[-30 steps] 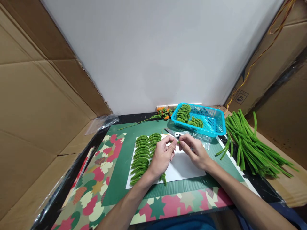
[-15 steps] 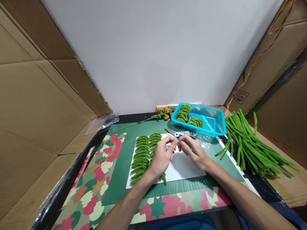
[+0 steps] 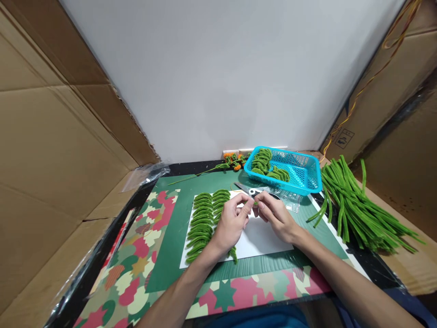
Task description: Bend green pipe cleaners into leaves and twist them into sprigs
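Green piece pinched by left fingers, right fingers.

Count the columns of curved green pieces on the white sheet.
2: the left column nearest the left edge of the white sheet, the right column beside it, partly covered by the left hand. More may be hidden.

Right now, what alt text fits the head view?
The left hand and right hand pinch a small green piece over a white sheet, beside columns of curved green pieces. Scissors and a blue basket lie beyond; long green strips lie at right.
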### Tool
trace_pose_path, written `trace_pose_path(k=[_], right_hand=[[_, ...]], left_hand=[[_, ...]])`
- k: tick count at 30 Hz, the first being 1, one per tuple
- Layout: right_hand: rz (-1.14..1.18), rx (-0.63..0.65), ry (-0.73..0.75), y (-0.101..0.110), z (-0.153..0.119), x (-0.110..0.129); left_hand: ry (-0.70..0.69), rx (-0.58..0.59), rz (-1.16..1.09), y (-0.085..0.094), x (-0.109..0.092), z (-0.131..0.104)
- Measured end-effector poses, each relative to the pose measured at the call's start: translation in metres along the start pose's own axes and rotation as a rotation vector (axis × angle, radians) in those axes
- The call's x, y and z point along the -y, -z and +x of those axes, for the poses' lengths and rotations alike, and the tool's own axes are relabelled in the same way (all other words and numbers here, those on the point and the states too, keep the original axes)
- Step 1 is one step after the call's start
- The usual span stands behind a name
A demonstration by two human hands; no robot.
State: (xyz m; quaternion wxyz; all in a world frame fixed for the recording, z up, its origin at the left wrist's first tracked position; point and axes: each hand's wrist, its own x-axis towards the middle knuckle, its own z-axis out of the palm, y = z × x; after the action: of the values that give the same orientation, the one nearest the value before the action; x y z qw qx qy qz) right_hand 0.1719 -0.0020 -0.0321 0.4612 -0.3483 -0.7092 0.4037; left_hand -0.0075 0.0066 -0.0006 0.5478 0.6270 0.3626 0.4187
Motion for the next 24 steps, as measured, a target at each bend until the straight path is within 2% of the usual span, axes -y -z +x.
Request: trace_pose_path(k=[24], right_hand=[[-0.004,0.016,0.018,-0.0002,-0.0008,-0.0004]], left_hand=[[0.004,0.003,-0.019,-0.0022,-0.0028,-0.0025]])
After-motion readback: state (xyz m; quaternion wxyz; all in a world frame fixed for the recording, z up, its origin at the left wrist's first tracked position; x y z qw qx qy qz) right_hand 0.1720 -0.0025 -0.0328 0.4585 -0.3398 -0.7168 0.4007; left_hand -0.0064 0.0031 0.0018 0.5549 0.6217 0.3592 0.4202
